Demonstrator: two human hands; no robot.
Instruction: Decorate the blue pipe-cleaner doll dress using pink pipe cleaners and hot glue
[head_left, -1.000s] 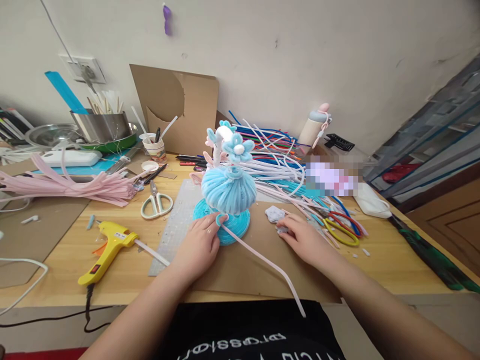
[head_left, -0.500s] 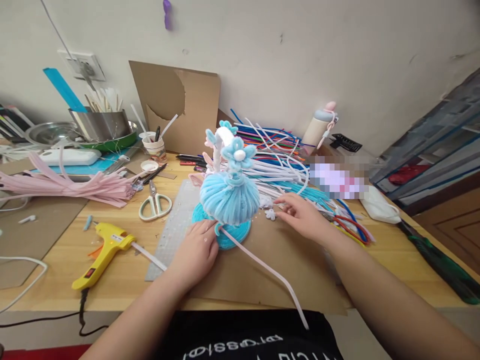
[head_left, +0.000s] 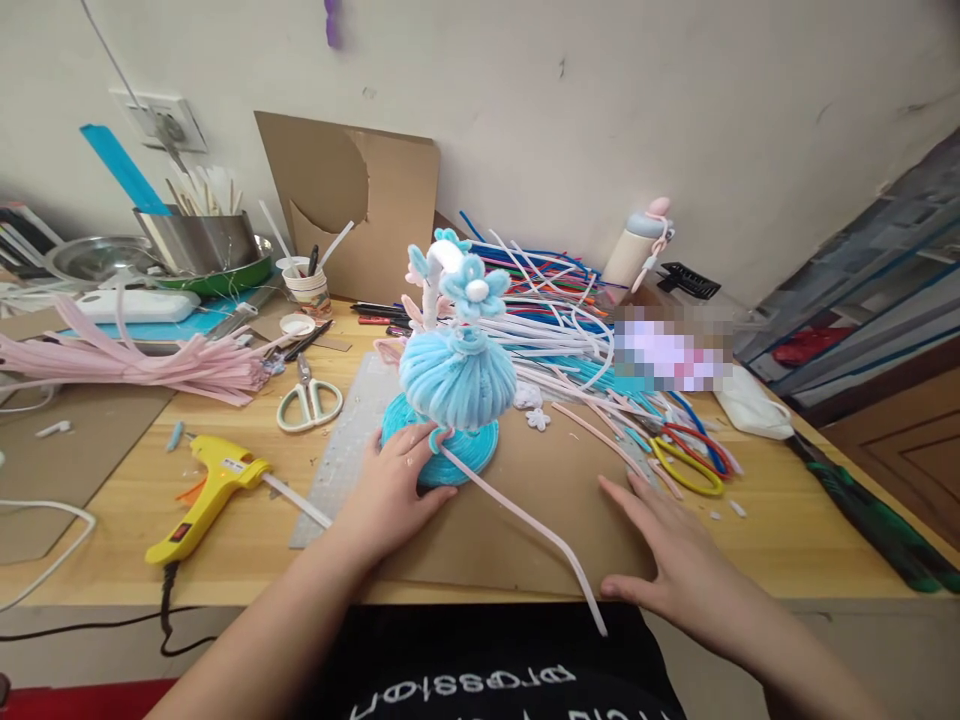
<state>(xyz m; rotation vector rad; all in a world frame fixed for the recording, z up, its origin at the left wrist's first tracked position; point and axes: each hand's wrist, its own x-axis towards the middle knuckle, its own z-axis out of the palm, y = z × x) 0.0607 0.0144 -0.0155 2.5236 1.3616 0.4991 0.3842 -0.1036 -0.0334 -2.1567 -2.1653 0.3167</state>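
Item: a pipe-cleaner doll figure (head_left: 456, 385), stood upright on a brown cardboard sheet (head_left: 540, 480) at the middle of the wooden table (head_left: 787, 520).
Skirt: a domed bell of pale blue pipe cleaners, gathered at the waist.
Base: a flat coiled disc (head_left: 476, 455) of deeper turquoise, set under the skirt.
Top: a white stem, crowned with a blue flower (head_left: 474, 290) with a white centre; pink sprigs were seen beside it.
Loose strand: one pale pink pipe cleaner (head_left: 525, 520), run from the skirt's hem across the cardboard towards the person.
Left hand (head_left: 390, 490): laid against the base's near rim, fingers slightly bent, the forefinger tip set where the strand joined, the thumb held apart.
Right hand (head_left: 671, 560): spread flat, palm down, on the cardboard's near right corner, well apart from the figure.
Nearby: two small white flowers (head_left: 537, 419) just right of the skirt; a yellow glue gun (head_left: 214, 490) and scissors (head_left: 307, 400) to the left; a heap of mixed pipe cleaners (head_left: 555, 320) behind.
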